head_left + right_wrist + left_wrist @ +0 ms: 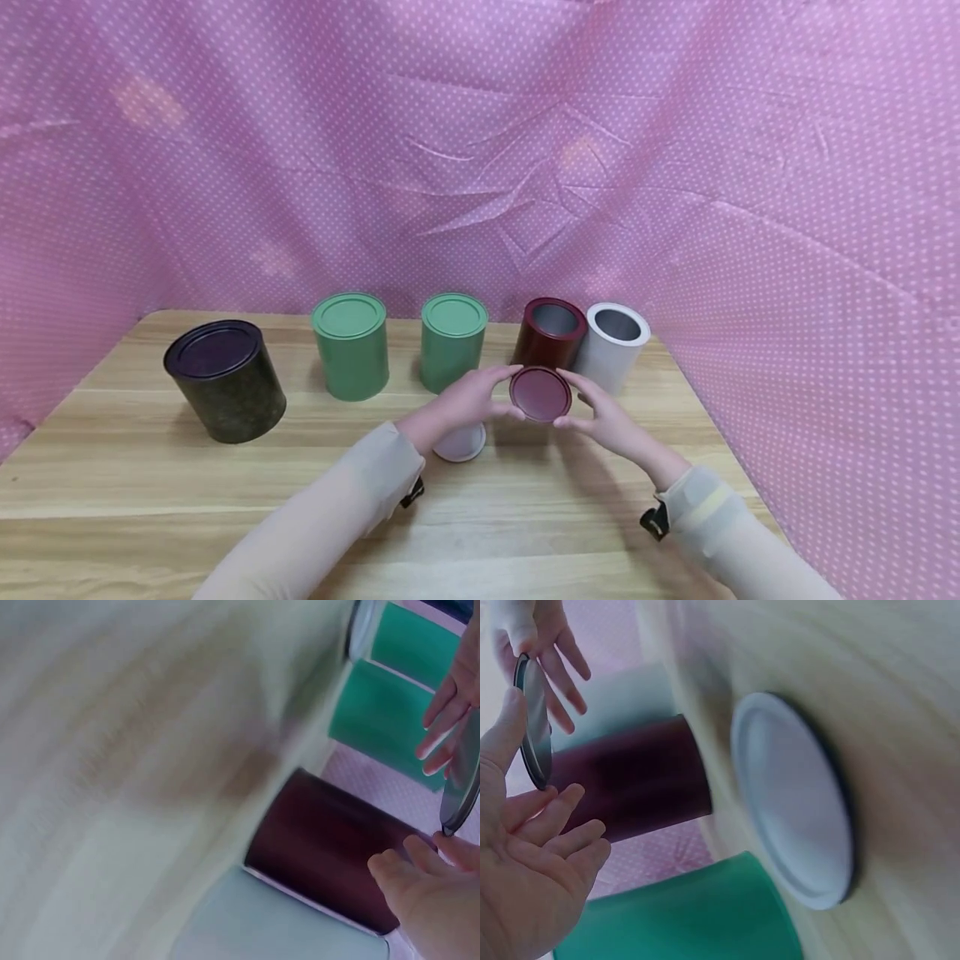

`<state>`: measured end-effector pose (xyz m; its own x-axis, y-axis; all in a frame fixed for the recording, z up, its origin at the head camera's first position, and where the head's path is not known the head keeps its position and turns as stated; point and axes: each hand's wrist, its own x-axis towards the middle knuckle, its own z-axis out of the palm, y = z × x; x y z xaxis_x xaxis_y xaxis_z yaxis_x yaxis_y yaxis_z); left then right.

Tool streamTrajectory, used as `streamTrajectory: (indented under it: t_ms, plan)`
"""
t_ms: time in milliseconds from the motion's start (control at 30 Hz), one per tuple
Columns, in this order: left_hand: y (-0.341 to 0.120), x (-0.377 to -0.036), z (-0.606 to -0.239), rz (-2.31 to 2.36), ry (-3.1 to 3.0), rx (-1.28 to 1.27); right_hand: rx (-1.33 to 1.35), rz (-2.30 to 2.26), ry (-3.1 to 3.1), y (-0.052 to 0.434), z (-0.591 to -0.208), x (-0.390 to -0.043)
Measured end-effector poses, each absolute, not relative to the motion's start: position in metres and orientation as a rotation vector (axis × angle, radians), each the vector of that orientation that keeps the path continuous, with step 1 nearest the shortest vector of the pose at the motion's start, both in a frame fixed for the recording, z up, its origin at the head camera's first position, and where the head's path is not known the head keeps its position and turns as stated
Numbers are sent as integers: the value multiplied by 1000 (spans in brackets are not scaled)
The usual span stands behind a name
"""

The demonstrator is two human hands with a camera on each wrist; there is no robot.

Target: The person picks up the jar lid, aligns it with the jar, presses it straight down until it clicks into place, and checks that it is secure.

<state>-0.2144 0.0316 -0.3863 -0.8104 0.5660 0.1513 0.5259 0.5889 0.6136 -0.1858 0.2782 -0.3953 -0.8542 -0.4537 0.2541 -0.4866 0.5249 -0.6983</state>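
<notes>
A round dark red lid [540, 394] is held up over the table between both hands. My left hand [468, 398] grips its left edge with thumb and forefinger, other fingers loosely bent, as the left wrist view shows. On the opposite edge my right hand [606, 419] holds the rim the same way. Just behind the lid stands the open dark red can [551, 337], dark inside. Touching or nearly touching that can is an open white can [613, 342]. A white lid [795, 802] lies flat on the table below my left hand, partly covered by it in the head view.
Two green cans, one left [350, 346] and one nearer the middle [452, 346], stand with lids on. A lidded black can [227, 383] is at the far left. Pink dotted cloth [480, 167] hangs around the back and sides of the wooden table [112, 533].
</notes>
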Motion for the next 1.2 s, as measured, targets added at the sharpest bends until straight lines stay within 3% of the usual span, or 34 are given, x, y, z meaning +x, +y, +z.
streamTrajectory:
  t_ms: [533, 1200]
  plan:
    - [39, -232, -339, 1094, 2782, 948, 804, 1284, -2688, 283, -347, -206]
    - [55, -276, -319, 1142, 2824, 852, 686, 1106, -2804, 293, -315, -251]
